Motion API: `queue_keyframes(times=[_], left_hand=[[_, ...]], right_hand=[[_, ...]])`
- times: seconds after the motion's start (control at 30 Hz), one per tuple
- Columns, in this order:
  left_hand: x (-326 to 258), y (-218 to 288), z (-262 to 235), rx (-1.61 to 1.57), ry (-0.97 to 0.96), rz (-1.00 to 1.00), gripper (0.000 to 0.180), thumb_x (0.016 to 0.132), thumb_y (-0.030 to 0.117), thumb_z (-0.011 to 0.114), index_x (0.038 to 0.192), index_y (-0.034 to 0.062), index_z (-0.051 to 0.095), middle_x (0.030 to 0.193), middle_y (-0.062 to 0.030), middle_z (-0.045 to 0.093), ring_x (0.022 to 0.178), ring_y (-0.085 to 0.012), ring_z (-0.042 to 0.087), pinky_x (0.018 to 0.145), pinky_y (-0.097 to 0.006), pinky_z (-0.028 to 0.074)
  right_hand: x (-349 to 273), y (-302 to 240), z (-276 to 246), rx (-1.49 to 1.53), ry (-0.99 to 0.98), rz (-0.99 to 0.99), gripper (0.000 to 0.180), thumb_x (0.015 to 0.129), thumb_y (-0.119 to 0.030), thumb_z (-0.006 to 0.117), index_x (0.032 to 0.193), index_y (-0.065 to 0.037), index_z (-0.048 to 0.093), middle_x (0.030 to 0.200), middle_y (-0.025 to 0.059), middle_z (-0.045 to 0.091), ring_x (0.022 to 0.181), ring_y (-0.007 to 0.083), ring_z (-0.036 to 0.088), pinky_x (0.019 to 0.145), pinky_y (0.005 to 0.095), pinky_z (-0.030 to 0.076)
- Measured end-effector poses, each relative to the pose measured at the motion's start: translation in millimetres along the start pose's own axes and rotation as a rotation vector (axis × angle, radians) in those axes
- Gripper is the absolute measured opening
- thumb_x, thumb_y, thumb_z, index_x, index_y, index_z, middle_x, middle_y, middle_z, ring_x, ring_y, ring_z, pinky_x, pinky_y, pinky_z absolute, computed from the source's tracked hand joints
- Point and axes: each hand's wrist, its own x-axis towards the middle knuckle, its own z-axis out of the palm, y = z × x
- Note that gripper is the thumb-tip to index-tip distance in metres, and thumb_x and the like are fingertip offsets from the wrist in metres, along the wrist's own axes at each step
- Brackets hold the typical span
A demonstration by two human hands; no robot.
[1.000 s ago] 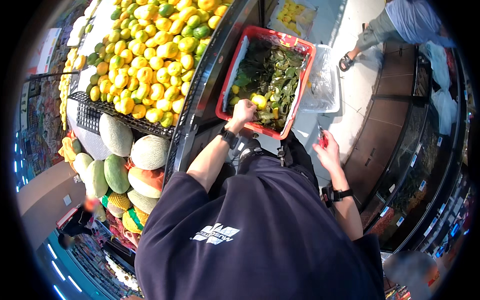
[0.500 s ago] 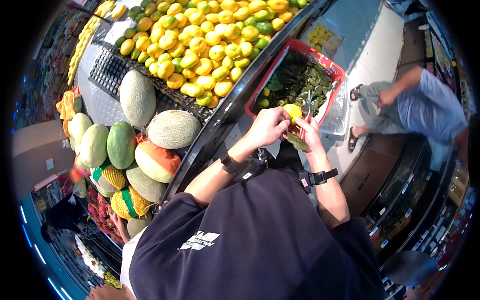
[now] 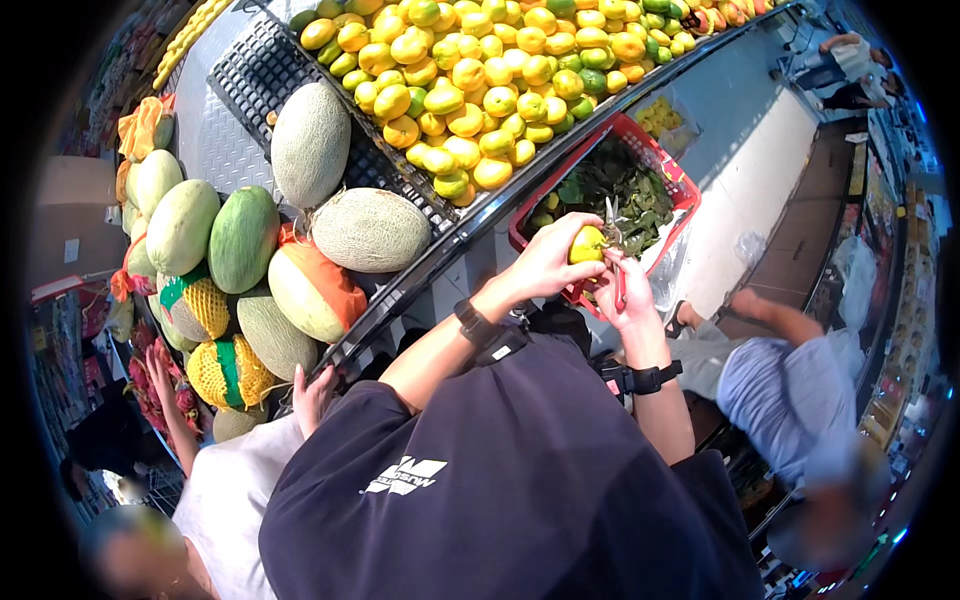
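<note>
Right now the left hand (image 3: 545,268) clamps a yellow fruit (image 3: 587,245) above the red basket (image 3: 672,172) at one o'clock, right hand (image 3: 625,295) fingers closed on red-handled snips (image 3: 617,262), trimming apparently unfinished.

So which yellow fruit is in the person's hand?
The single yellow-green citrus fruit held in the left hand above the red basket. All the other citrus fruits lie heaped on the display shelf, untouched.
</note>
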Motion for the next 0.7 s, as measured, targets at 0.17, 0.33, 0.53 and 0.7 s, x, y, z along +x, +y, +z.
queue_keyframes(times=[0.17,0.33,0.53,0.7], left_hand=[[1,-13,-2,-0.057,0.196,-0.171,0.049,0.083,0.019,0.079,0.123,0.0032,0.055,0.104,-0.0112,0.067,0.096,-0.0185,0.066,0.083,-0.033,0.053],[8,-39,13,-0.438,0.389,-0.413,0.037,0.100,0.037,0.058,0.104,-0.0002,0.063,0.094,-0.0112,0.067,0.083,-0.0158,0.062,0.076,-0.030,0.050],[9,-50,18,-0.335,0.374,-0.453,0.066,0.107,0.047,0.027,0.088,-0.0016,0.066,0.077,-0.0107,0.068,0.069,-0.0175,0.064,0.066,-0.030,0.050],[14,-25,19,-0.104,0.288,-0.371,0.071,0.105,0.047,0.024,0.083,-0.0022,0.069,0.080,-0.0239,0.067,0.083,-0.0400,0.064,0.082,-0.045,0.047]], right_hand=[[-4,1,-3,-0.116,0.099,-0.025,0.024,0.097,-0.017,0.055,0.117,-0.003,0.055,0.101,0.0145,0.068,0.088,0.0242,0.070,0.083,0.0395,0.059],[-11,16,-27,-0.922,0.318,-0.361,0.026,0.089,-0.010,0.066,0.111,0.001,0.060,0.096,0.0082,0.068,0.085,0.0145,0.066,0.079,0.0289,0.053],[-40,17,9,-1.412,0.268,-0.586,0.056,0.072,-0.012,0.075,0.123,0.003,0.058,0.096,0.0161,0.066,0.086,0.0291,0.067,0.081,0.0375,0.053],[-41,17,5,-1.396,0.285,-0.672,0.053,0.072,-0.011,0.074,0.121,0.004,0.058,0.095,0.0151,0.065,0.082,0.0281,0.066,0.079,0.0368,0.052]])
